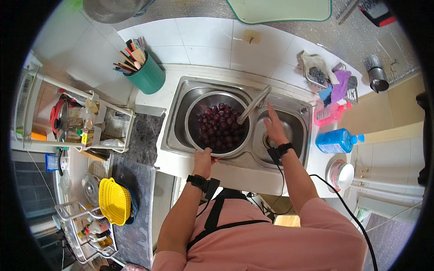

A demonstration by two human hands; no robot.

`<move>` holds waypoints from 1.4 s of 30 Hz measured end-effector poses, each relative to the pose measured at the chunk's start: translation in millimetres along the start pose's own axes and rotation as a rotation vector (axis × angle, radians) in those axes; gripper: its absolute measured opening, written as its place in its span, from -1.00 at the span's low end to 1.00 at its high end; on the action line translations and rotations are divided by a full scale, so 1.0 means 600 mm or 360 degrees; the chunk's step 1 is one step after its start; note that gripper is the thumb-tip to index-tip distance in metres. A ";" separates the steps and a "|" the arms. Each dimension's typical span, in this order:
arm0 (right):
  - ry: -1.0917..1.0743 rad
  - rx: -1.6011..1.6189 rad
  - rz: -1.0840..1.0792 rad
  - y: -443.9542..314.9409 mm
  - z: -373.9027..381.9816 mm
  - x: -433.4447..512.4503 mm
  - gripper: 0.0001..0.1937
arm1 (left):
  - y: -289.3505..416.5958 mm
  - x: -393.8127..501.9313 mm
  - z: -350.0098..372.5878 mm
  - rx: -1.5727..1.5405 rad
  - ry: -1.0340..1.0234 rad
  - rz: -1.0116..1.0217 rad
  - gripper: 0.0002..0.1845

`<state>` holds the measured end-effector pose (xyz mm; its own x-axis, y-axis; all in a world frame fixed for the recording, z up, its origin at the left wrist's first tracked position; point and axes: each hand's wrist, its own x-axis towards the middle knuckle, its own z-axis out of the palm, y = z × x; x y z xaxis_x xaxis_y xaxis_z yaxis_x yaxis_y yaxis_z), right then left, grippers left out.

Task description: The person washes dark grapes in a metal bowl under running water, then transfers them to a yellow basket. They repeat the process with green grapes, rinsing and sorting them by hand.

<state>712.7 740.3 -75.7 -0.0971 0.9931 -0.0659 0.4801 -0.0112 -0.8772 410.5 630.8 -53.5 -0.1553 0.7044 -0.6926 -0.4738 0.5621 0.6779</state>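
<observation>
A round stainless steel bowl [192, 117] sits over the left basin of a double kitchen sink [169, 139]. Dark red grapes or similar round fruits [220, 127] lie in it. With my left hand [203, 161] I grip the bowl's near rim, thumb on top and fingers underneath. My right hand [275, 127] is held above the right basin [294, 127], fingers extended, with nothing in it. Beside its fingertips is the metal faucet [254, 105], whose spout end hangs over the bowl's right side. Whether water runs from it I cannot tell.
Behind the sink at left stands a green utensil holder [147, 76]. Pink [329, 114] and blue bottles [334, 140] and a white-lidded jar [340, 174] line the right side. A yellow plastic basket [114, 201] rests on the left counter near wire racks [84, 216]. A black cable [352, 213] crosses by my right arm.
</observation>
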 end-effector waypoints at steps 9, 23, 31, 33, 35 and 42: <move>-0.0095 -0.1206 -0.0559 0.023 0.059 0.061 -0.15 | -0.005 -0.014 -0.002 -0.0019 -0.0018 -0.0169 -0.78; 0.0038 0.0116 0.0221 -0.020 -0.020 0.017 -0.57 | 0.003 0.004 -0.012 0.0014 -0.0239 -0.0755 -0.86; -0.0298 0.0203 0.0479 -0.104 -0.072 -0.056 -0.67 | -0.007 0.008 -0.004 0.0263 -0.0429 -0.0563 -0.86; -0.0283 0.0271 0.0473 -0.113 -0.073 -0.067 -0.74 | -0.004 0.014 -0.004 0.0304 -0.0445 -0.0474 -0.87; -0.0212 0.0328 0.0444 -0.114 -0.069 -0.077 -0.79 | 0.003 0.022 -0.006 0.0367 -0.0456 -0.0451 -0.87; -0.0033 0.0584 0.0140 -0.100 -0.058 -0.082 -0.85 | 0.006 0.038 0.014 0.0266 -0.0517 -0.0421 -0.91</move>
<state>719.1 696.4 -3.6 -0.0886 0.9840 -0.1548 0.1432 -0.1412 -0.9796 412.6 652.5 -64.7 0.2451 0.6116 -0.7522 -0.3101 0.7846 0.5369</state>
